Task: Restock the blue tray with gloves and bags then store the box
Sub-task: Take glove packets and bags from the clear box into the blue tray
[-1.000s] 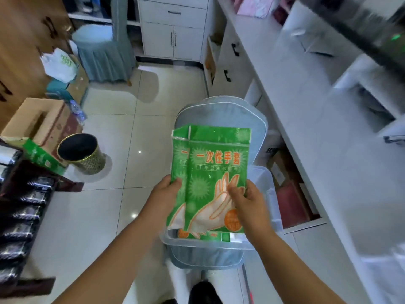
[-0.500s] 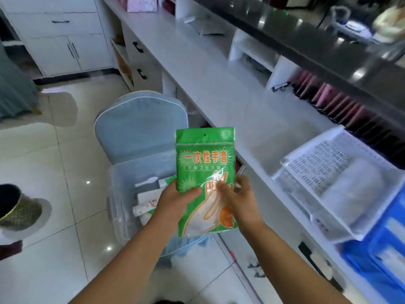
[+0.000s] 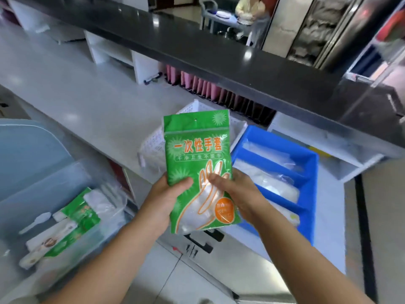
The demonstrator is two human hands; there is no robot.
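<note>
A green pack of disposable gloves (image 3: pixel 197 154) stands upright in front of me, gripped from both sides. My left hand (image 3: pixel 168 194) holds its lower left edge with the thumb on the front. My right hand (image 3: pixel 232 189) holds the lower right side, thumb across the printed glove. Just right of the pack, the blue tray (image 3: pixel 311 189) sits on the white counter with clear plastic bags in its compartments. The clear plastic box (image 3: pixel 54 194) stands at lower left on a chair, holding another green glove pack (image 3: pixel 81 213) and white packets.
A white lattice basket (image 3: pixel 153 141) sits behind the held pack, left of the blue tray. The long white counter (image 3: pixel 87 102) runs under a black upper ledge (image 3: pixel 219 53). Pink folders (image 3: pixel 197 84) stand under the ledge. A blue chair back (image 3: pixel 26 148) rises at left.
My view has swung right from the floor and chair to the counter. The glove pack, held in both hands, has been carried from above the box to beside the blue tray.
</note>
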